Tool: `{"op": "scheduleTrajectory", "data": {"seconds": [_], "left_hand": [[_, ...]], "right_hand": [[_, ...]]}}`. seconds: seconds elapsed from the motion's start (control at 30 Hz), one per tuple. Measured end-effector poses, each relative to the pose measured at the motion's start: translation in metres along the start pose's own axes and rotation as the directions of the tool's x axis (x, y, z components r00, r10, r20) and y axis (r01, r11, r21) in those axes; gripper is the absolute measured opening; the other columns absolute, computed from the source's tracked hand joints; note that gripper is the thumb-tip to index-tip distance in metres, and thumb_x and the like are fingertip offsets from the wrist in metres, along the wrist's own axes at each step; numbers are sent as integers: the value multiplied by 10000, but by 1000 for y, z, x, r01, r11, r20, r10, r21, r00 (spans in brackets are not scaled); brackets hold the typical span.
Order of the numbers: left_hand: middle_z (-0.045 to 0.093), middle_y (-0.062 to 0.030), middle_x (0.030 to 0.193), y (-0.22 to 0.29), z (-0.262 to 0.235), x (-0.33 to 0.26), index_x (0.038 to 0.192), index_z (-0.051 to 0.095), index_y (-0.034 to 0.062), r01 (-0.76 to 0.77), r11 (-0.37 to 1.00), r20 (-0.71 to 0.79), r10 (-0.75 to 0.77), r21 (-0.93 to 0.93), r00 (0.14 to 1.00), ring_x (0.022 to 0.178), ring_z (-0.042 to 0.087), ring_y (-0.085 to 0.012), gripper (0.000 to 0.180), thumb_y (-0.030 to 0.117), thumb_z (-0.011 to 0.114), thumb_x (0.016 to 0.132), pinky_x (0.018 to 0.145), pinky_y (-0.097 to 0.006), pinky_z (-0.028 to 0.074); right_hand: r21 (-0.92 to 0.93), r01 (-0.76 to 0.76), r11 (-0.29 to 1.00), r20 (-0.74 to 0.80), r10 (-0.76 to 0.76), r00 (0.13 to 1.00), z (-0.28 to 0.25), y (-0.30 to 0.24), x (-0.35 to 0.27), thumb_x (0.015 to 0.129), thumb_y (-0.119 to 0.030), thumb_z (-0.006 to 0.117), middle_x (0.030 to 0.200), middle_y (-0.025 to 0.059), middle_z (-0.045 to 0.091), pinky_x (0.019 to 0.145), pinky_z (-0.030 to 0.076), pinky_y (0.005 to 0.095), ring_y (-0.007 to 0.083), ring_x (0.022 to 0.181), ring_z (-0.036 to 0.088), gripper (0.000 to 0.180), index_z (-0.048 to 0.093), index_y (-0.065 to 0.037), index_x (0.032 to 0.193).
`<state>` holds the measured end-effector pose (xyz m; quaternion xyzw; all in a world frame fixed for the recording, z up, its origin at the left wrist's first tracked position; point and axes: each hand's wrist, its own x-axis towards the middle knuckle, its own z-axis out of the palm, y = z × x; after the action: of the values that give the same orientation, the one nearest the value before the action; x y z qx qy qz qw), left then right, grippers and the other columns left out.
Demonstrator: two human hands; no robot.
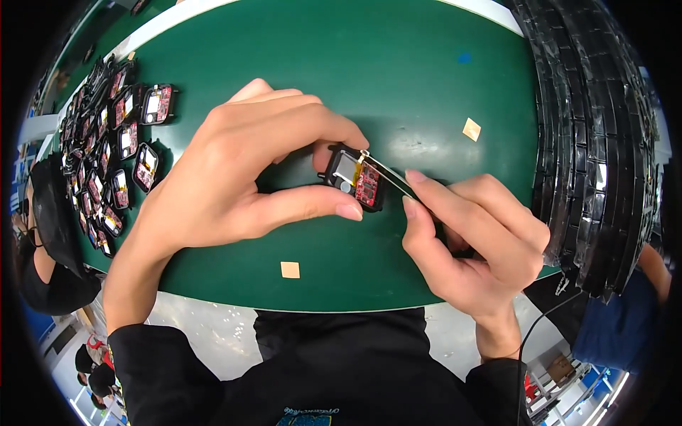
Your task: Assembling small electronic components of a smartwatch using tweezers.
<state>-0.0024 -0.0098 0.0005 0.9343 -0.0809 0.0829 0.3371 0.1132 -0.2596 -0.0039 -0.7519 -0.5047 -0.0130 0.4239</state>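
A small black housing [353,179] with an exposed red circuit board and a pale rectangular cell sits at the middle of the green work surface [426,85], lifted slightly off it between fingers. The left hand [249,163] arches over the housing from its left side; the thumb presses along the near edge and the forefinger curls down onto the far edge, so the fingers are grasping the housing. Thin metal tweezers [387,174] touch the housing's upper right corner, their tips meeting a small yellowish tab there. The right hand [476,241] lies just right of the housing, thumb and forefinger pinched on the tweezers, the other fingers clenched into the palm.

Near the housing on the person's side lies a small tan square of tape [290,270]; a second tan square [472,129] lies to the housing's right and farther away. Well to the left of the housing, a batch of similar open black units [114,156] with red boards lies in rows. Well to the right of the housing, stacked black trays [597,156] curve along the surface's edge. Below the housing, the person's black sleeves and shirt [355,376] fill the lower edge.
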Motion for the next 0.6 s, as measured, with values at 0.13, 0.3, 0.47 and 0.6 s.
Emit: {"op": "scheduleTrajectory", "data": {"seconds": [0.13, 0.3, 0.47, 0.6], "left_hand": [[708, -26, 881, -2, 1, -1, 1171, 818, 56, -14, 1000, -6, 14, -14, 1000, 721, 536, -168, 585, 445, 960, 758, 739, -327, 391], [742, -25, 940, -5, -4, -2, 1184, 824, 49, 11, 999, 33, -10, -46, 999, 736, 520, -169, 621, 454, 964, 735, 760, -331, 399], [755, -14, 973, -10, -4, -2, 1188, 834, 37, 18, 987, 60, -8, -158, 998, 750, 492, -163, 660, 489, 957, 723, 787, -334, 401], [755, -13, 974, -11, -6, -3, 1183, 836, 36, 17, 981, 58, -6, -195, 998, 751, 491, -162, 666, 502, 954, 722, 788, -335, 398]], "right_hand": [[-18, 22, 1000, -8, -22, 1000, 6, 1, 1, 739, 113, 880, 739, 44, 620, 499, 477, 320, 157, 550, 598, 323, 850, 33, 1051], [56, -45, 997, 13, 45, 999, 2, 1, 2, 785, 112, 867, 701, 41, 614, 470, 414, 293, 115, 516, 551, 273, 850, 31, 1045], [173, -226, 959, 108, 209, 972, -4, -3, 2, 867, 86, 837, 706, 45, 678, 539, 391, 246, 73, 586, 566, 208, 866, 33, 1066], [208, -228, 951, 119, 207, 971, -5, -2, 2, 876, 72, 842, 704, 44, 680, 545, 400, 246, 79, 595, 586, 191, 865, 36, 1062]]}}
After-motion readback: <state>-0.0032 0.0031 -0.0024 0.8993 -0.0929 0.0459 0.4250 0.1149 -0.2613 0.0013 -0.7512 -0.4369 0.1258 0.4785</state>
